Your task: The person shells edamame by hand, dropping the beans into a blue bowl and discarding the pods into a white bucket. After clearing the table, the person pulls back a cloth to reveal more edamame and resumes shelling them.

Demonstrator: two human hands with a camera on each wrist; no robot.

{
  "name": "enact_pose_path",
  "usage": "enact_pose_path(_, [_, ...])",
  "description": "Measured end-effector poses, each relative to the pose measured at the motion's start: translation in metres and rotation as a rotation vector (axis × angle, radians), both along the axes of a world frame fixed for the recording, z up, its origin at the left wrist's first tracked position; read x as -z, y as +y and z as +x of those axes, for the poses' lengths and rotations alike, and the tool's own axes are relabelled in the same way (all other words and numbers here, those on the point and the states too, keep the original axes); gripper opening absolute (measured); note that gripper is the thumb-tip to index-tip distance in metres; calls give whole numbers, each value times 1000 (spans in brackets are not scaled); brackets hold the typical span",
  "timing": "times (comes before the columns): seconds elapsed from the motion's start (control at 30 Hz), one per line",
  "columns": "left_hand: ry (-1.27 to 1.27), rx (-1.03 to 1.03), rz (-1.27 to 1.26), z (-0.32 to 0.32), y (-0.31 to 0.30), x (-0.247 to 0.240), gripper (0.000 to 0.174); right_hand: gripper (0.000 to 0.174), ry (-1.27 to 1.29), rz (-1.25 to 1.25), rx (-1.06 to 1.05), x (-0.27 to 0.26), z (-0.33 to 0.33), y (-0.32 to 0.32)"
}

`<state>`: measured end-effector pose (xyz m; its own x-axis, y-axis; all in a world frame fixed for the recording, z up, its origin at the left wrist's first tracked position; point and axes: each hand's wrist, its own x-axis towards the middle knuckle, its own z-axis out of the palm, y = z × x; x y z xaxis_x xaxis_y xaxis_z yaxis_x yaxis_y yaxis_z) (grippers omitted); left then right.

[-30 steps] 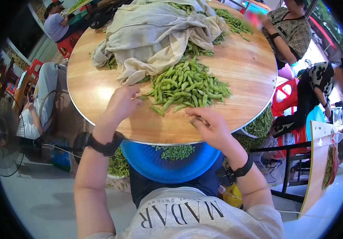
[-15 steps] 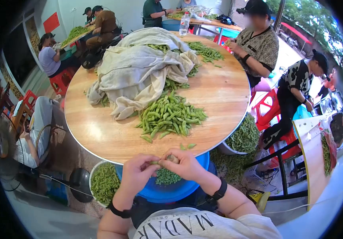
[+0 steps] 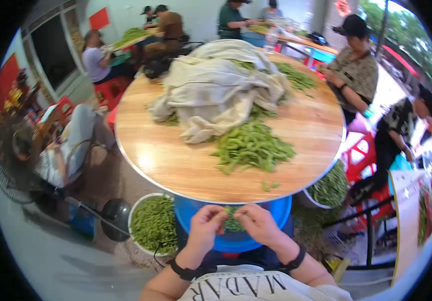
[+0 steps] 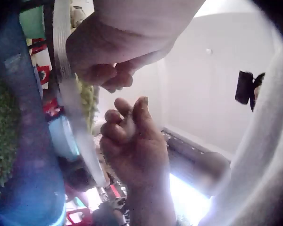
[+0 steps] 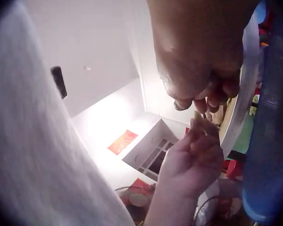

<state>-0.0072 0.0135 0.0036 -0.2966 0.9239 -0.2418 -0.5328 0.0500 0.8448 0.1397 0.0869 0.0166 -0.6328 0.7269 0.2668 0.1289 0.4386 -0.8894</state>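
Note:
Above a blue basin (image 3: 236,245) at the table's near edge, both hands come close together. My left hand (image 3: 206,228) pinches a green bean pod (image 3: 227,209) between thumb and fingers; its tip (image 5: 196,114) shows at the fingertips in the right wrist view. Beside it my right hand (image 3: 263,227) has its fingers curled in, thumb up, around a small pale thing (image 4: 129,129) mostly hidden in the grip; I cannot tell its kind. Shelled green beans (image 3: 234,224) lie in the basin below. A heap of pods (image 3: 251,150) sits ahead on the round wooden table (image 3: 166,168).
Beige cloth (image 3: 216,98) covers a larger mound on the table. Two loose pods (image 3: 270,186) lie near its front edge. Green pods (image 3: 153,223) fill a white-rimmed tub at left; another tub of pods (image 3: 329,185) stands right. Several people sit around other tables.
Both hands have drawn back from the pod heap to over the basin. The left hand now holds a pod, and the fingertips have parted slightly since half a second ago. The head view has shifted.

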Motion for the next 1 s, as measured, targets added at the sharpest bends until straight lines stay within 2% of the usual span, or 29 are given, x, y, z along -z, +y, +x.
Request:
enact_pose_path(0.07, [100, 95, -29, 0, -5, 2, 9, 15, -134, -388, -48, -4, 3, -1])
enact_pose_path(0.2, [376, 81, -62, -1, -15, 13, 20, 19, -191, -475, -98, 6, -4, -2])
enact_pose_path(0.3, [932, 116, 127, -7, -22, 15, 20, 21, -280, -445, -178, 10, -9, -1])
enact_pose_path(0.33, [1032, 116, 134, -9, -20, 15, 19, 22, -244, -415, -222, 15, -10, 0])
enact_pose_path(0.37, [1019, 89, 101, -9, -19, 11, 15, 23, -219, -404, -249, 18, -10, 2])
enact_pose_path(0.4, [1019, 93, 73, -10, -17, 7, 13, 26, -171, -511, -292, 16, -7, 7])
enact_pose_path(0.43, [878, 102, 3, -10, -17, 6, 11, 28, -112, -630, -327, 16, -5, 11])
enact_pose_path(0.5, [723, 92, -14, -7, -16, 0, 12, 33, -112, -904, -209, -10, -10, 13])
enact_pose_path(0.6, [572, 121, 33, -1, -14, 6, 17, 37, -61, -996, -254, -3, -7, 16])
enact_pose_path(0.7, [610, 100, 53, 7, -11, 4, 15, 38, -33, -992, -284, 2, -4, 16])
enact_pose_path(0.73, [637, 93, 65, 7, -11, 4, 14, 29, -56, -1008, -285, 2, -3, 17])
enact_pose_path(0.83, [897, 107, 89, 2, -10, 10, 12, 24, -30, -845, -281, 12, -4, 14])
enact_pose_path(0.9, [943, 112, 76, 1, -8, 8, 9, 20, 14, -862, -300, 18, -4, 14])
enact_pose_path(0.97, [923, 105, 119, 2, -4, 10, 8, 23, -80, -881, -288, 1, -3, 20])
enact_pose_path(1.0, [916, 95, 134, 6, -3, 9, 8, 24, 86, -672, -307, 9, -1, 16])
